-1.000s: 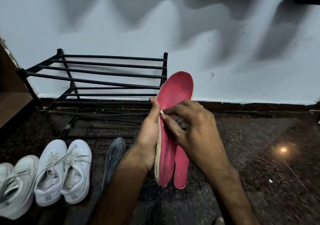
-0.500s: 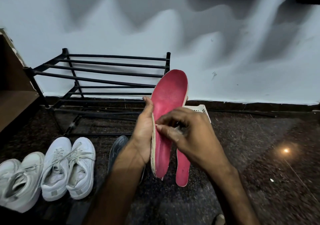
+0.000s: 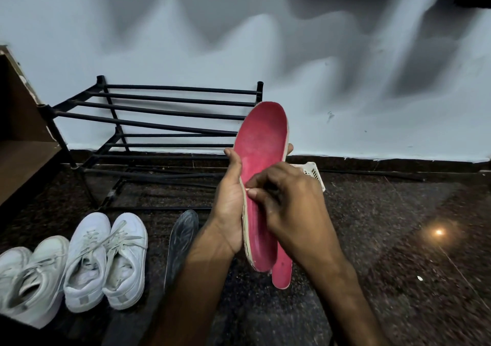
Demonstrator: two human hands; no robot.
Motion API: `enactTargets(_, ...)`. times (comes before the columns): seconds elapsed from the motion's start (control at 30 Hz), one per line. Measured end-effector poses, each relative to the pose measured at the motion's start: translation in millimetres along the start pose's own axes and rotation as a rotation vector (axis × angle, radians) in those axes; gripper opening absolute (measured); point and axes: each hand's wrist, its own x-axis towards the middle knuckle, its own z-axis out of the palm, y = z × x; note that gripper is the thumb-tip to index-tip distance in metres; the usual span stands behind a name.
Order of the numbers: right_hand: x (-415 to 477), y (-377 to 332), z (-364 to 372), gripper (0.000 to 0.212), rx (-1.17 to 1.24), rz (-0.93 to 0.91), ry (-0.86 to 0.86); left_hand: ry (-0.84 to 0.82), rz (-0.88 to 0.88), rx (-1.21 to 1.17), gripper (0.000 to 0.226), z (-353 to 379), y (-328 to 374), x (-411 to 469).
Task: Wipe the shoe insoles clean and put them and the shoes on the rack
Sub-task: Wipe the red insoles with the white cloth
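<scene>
Treat the red insole [image 3: 261, 159] as light, thin and bendable: likely foam with a pale rim, apt to flop at the toe if gripped by the heel alone. Take hold across the narrow middle, thumb on one long edge, fingers on the other. Avoid hard pinching at the rim, which looks layered and worn. Expect a dry face with little slip.

Held upright, toe up, in the left hand [image 3: 231, 207], which wraps the middle: thumb along the left edge, fingertips showing past the right edge. Met on the red face by the right hand [image 3: 289, 207], fingers curled, thumb and forefinger pinching at the left rim. Cannot tell whether a cloth lies under those fingers. Backed by a second red insole [image 3: 283, 274], seemingly in the same left-hand grip, heel hanging lower, under the right wrist.

Below the left forearm, on the floor [image 3: 372, 239]: a dark insole [image 3: 182, 242]. Further left of that forearm: white shoes [image 3: 106, 260], side by side. Beyond the left hand, against the wall: the black rack [image 3: 159, 111]. Just past the right knuckles: a corner of a white basket [image 3: 312, 171].

Compared with one second earlier: basket corner now exposed, hidden then; left fingertips now visible past the right edge; rim pinch and second insole unchanged.
</scene>
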Motion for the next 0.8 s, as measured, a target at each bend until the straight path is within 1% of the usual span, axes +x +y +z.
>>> enactTargets(0.1, 28.3, 6.4, 5.9, 0.007, -0.094, -0.012, 0.098, 0.069, 0.030, -0.026, 0.067, -6.2, -7.3, 1.4)
enactTargets(0.17, 45.1, 11.8, 8.5, 0.006, -0.120, -0.015, 0.145, 0.077, 0.029, -0.002, 0.063, -5.7, -5.5, 0.5)
enactTargets(0.2, 46.7, 13.2, 10.0, 0.006, -0.111, -0.011, 0.164, 0.090, 0.033, 0.001, 0.063, -4.8, -3.0, -0.3)
enactTargets(0.27, 35.3, 11.7, 14.2, 0.006, -0.066, 0.007, 0.170, 0.062, 0.063, -0.012, 0.066, -1.9, 1.8, -1.4)
enactTargets(0.4, -4.8, 9.1, 19.8, 0.009, -0.010, 0.031, 0.109, 0.085, 0.040, -0.075, 0.065, -1.3, -3.3, 4.1)
enactTargets(0.47, 2.7, 15.3, 15.4, 0.008, -0.040, 0.048, 0.155, 0.071, -0.005, -0.029, 0.069, -2.3, -9.4, 5.1)
enactTargets(0.53, 24.2, 21.6, 10.1, 0.009, -0.080, 0.063, 0.234, 0.081, -0.042, 0.030, 0.066, 1.6, -11.2, 0.7)
enactTargets(0.6, 42.8, 21.6, 6.3, 0.009, -0.112, 0.085, 0.266, 0.090, -0.037, 0.071, 0.065, 3.0, -6.5, -0.2)
enactTargets(0.63, 45.7, 19.3, 6.4, 0.009, -0.112, 0.089, 0.251, 0.081, -0.023, 0.063, 0.067, 6.1, -2.0, -1.0)
enactTargets(0.7, 32.8, 10.4, 9.4, 0.009, -0.058, 0.111, 0.158, 0.086, 0.003, 0.023, 0.070, 8.4, 5.6, -0.2)
enactTargets(0.77, 8.5, 0.6, 11.4, 0.010, -0.006, 0.129, 0.061, 0.157, 0.001, 0.027, 0.066, 8.3, 8.9, 4.8)
enactTargets(0.8, 0.2, -0.6, 10.9, 0.009, -0.006, 0.125, 0.030, 0.167, -0.011, 0.038, 0.067, 8.2, 7.4, 4.6)
